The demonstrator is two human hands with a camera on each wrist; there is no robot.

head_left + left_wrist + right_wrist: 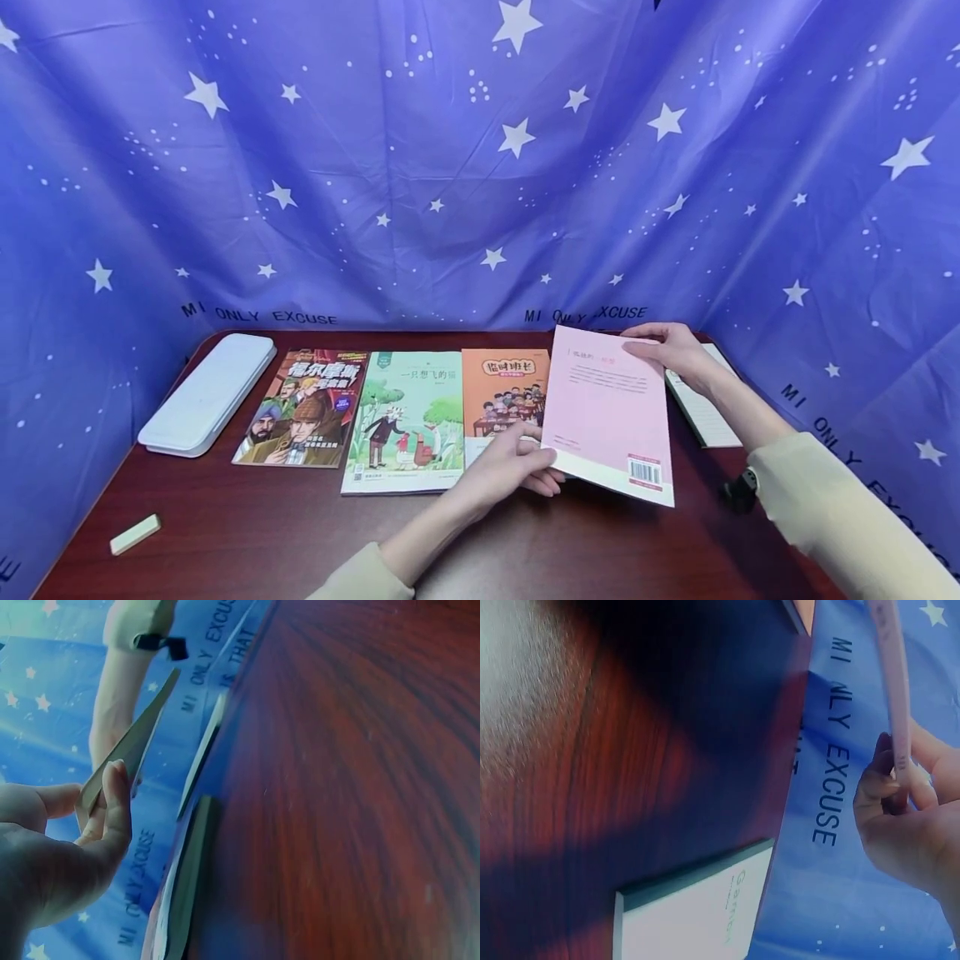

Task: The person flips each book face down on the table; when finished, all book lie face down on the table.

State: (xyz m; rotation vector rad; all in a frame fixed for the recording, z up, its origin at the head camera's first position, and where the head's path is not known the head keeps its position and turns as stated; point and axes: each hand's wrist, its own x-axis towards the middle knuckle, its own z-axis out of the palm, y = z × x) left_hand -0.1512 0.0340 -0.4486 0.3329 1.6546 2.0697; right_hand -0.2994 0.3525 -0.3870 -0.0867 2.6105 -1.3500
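Observation:
A pink book (604,408) is held up off the table with its barcode side showing, tilted in the air. My left hand (517,463) pinches its lower left edge between thumb and fingers. At its upper right corner my right hand (671,352) grips it, thumb on the near face. In the left wrist view the book (135,746) appears edge-on between both hands. The right wrist view shows its pink spine (892,682) in the right hand (907,817). Just left of it lies an orange book (504,392), partly covered by the left hand and the pink book.
Left of the orange book lie a green book (408,417) and a dark red comic-style book (303,408). A white case (210,392) and a small pale eraser-like block (135,534) are at the left. A white notepad (697,907) lies at the right, partly behind the right arm.

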